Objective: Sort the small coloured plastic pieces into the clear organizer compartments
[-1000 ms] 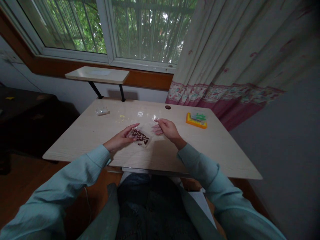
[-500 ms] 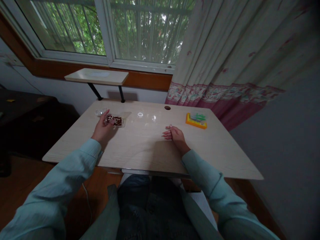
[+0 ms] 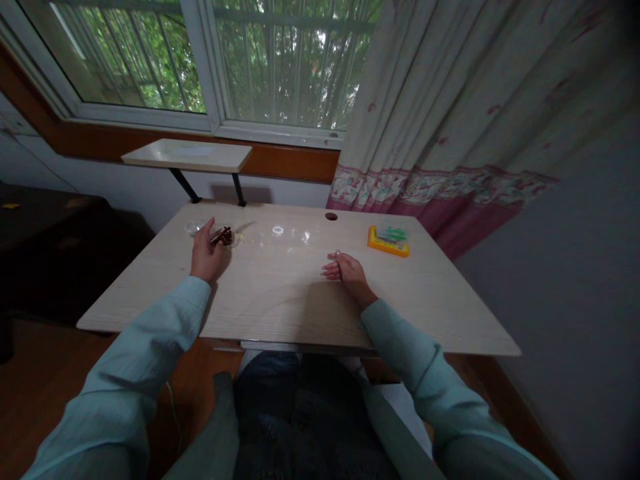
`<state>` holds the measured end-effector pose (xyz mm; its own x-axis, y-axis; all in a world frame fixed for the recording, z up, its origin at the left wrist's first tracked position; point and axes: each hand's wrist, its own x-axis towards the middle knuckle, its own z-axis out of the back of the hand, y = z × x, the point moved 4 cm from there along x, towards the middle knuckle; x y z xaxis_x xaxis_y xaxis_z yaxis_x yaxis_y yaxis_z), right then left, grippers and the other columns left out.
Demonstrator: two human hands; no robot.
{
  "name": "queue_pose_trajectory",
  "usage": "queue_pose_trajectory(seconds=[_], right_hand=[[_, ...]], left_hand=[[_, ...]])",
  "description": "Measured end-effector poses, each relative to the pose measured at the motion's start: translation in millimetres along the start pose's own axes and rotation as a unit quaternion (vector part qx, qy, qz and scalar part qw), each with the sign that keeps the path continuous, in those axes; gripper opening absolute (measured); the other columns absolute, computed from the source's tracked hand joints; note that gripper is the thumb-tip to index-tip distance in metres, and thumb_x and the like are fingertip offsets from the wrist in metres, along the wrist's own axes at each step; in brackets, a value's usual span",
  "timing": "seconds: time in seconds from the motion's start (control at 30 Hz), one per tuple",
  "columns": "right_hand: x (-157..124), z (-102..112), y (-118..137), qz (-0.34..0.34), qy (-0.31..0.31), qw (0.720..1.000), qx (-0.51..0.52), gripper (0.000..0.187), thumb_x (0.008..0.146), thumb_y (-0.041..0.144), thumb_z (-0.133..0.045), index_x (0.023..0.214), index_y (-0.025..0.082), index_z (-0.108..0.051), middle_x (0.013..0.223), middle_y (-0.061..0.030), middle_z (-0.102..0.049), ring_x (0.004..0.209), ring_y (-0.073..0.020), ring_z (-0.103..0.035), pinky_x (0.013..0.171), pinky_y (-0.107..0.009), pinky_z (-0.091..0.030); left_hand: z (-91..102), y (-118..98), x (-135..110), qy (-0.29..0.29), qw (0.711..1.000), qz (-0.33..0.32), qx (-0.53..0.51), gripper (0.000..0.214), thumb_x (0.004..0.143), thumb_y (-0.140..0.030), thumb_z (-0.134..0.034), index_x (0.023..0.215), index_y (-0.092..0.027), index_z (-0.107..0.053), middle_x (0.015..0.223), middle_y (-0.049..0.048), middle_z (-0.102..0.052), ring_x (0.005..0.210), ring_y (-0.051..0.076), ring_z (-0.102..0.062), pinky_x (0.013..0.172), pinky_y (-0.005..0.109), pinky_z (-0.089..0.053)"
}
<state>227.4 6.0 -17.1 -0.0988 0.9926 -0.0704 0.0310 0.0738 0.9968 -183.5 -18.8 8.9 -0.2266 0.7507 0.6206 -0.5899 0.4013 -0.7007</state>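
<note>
My left hand [image 3: 206, 251] reaches to the far left of the light wooden desk [image 3: 280, 293] and grips a clear plastic bag of small dark red pieces [image 3: 225, 236], which rests on the desk top. Just beyond it lies another small clear bag [image 3: 192, 228]. My right hand [image 3: 345, 269] rests on the desk near the middle, fingers curled together in a pinch; whether anything is in them is too small to tell. Both arms wear pale blue sleeves.
An orange tray with green pieces under clear wrap [image 3: 389, 240] sits at the desk's far right. A cable hole [image 3: 331, 216] is at the back edge. A small white shelf [image 3: 187, 155] stands behind the desk under the window. A curtain [image 3: 450, 133] hangs at right.
My left hand carried the bag of dark pieces from the desk's middle to the far left and set it down near the other clear bag. My right hand lowered onto the desk.
</note>
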Motion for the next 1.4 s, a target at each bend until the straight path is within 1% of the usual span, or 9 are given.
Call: queue_pose_trajectory(seconds=[0.1,0.17,0.23,0.37,0.6,0.77,1.0,1.2,1.4], right_hand=[[-1.9,-0.3,2.0,0.003,0.002,1.000,-0.001,0.037,0.096,0.051,-0.050,0.099,0.016,-0.061,0.072,-0.0046,-0.071,0.057,-0.0141,-0.070,0.053,-0.024,-0.057],[-2.9,-0.4,3.4,0.005,0.003,1.000,-0.002,0.036,0.097,0.050,-0.049,0.099,0.016,-0.061,0.071,-0.0045,-0.071,0.057,-0.0142,-0.070,0.053,-0.024,-0.057],[-3.5,-0.5,4.2,0.006,0.003,1.000,-0.004,0.035,0.097,0.049,-0.049,0.100,0.015,-0.061,0.072,-0.0048,-0.072,0.057,-0.0142,-0.070,0.053,-0.024,-0.057],[-3.1,-0.3,4.2,0.005,0.001,1.000,-0.007,0.036,0.097,0.049,-0.048,0.100,0.015,-0.061,0.072,-0.0054,-0.072,0.057,-0.0141,-0.070,0.052,-0.023,-0.057],[-1.8,0.3,1.5,0.010,0.005,1.000,-0.003,0.037,0.097,0.050,-0.049,0.101,0.015,-0.061,0.074,-0.0055,-0.072,0.057,-0.0139,-0.070,0.052,-0.023,-0.056],[-1.7,0.2,1.8,0.002,0.002,1.000,-0.002,0.038,0.096,0.051,-0.049,0.101,0.016,-0.061,0.073,-0.0052,-0.072,0.056,-0.0138,-0.069,0.051,-0.023,-0.056],[-3.3,-0.6,5.3,-0.002,0.006,1.000,0.000,0.037,0.097,0.051,-0.049,0.101,0.016,-0.061,0.072,-0.0051,-0.072,0.057,-0.0142,-0.070,0.051,-0.023,-0.056],[-5.6,-0.9,6.7,0.000,0.007,1.000,0.001,0.035,0.099,0.047,-0.046,0.102,0.015,-0.061,0.071,-0.0045,-0.072,0.057,-0.0135,-0.069,0.052,-0.023,-0.056],[-7.4,-1.7,8.7,-0.001,0.002,1.000,-0.004,0.037,0.097,0.051,-0.048,0.100,0.016,-0.061,0.072,-0.0045,-0.072,0.057,-0.0135,-0.069,0.053,-0.023,-0.056]], left_hand=[[-0.8,-6.2,1.2,0.000,0.996,-0.037,0.075,0.068,0.083,-0.010,-0.058,0.147,-0.026,-0.039,0.141,0.0120,-0.046,0.128,0.027,-0.049,0.118,0.053,-0.034],[-2.5,-7.5,2.0,0.005,0.993,-0.059,0.106,0.067,0.083,-0.009,-0.056,0.147,-0.024,-0.039,0.142,0.0129,-0.046,0.134,0.028,-0.043,0.119,0.052,-0.032],[-4.2,-7.4,2.6,0.010,0.989,-0.078,0.125,0.066,0.085,-0.011,-0.056,0.147,-0.024,-0.039,0.142,0.0130,-0.046,0.136,0.028,-0.040,0.119,0.052,-0.031],[-6.3,-7.8,2.6,0.022,0.984,-0.098,0.144,0.064,0.087,-0.013,-0.054,0.148,-0.023,-0.038,0.143,0.0130,-0.045,0.137,0.028,-0.039,0.119,0.051,-0.031],[-7.7,-12.3,0.4,0.046,0.982,-0.113,0.143,0.063,0.089,-0.015,-0.053,0.149,-0.026,-0.035,0.146,0.0120,-0.042,0.141,0.027,-0.035,0.121,0.050,-0.029],[-10.8,-10.0,0.7,0.069,0.978,-0.118,0.156,0.065,0.088,-0.012,-0.051,0.149,-0.027,-0.035,0.149,0.0109,-0.040,0.141,0.027,-0.035,0.119,0.052,-0.032],[-13.4,-13.3,0.4,0.089,0.973,-0.120,0.175,0.063,0.088,-0.011,-0.047,0.148,-0.026,-0.037,0.152,0.0106,-0.035,0.142,0.028,-0.035,0.116,0.052,-0.037],[-14.7,-16.3,-0.4,0.106,0.968,-0.128,0.190,0.059,0.090,-0.013,-0.046,0.147,-0.025,-0.039,0.153,0.0104,-0.035,0.142,0.027,-0.035,0.117,0.051,-0.036],[-16.1,-17.8,0.3,0.124,0.966,-0.131,0.186,0.059,0.088,-0.010,-0.047,0.144,-0.026,-0.044,0.155,0.0090,-0.033,0.143,0.028,-0.035,0.117,0.050,-0.036]])
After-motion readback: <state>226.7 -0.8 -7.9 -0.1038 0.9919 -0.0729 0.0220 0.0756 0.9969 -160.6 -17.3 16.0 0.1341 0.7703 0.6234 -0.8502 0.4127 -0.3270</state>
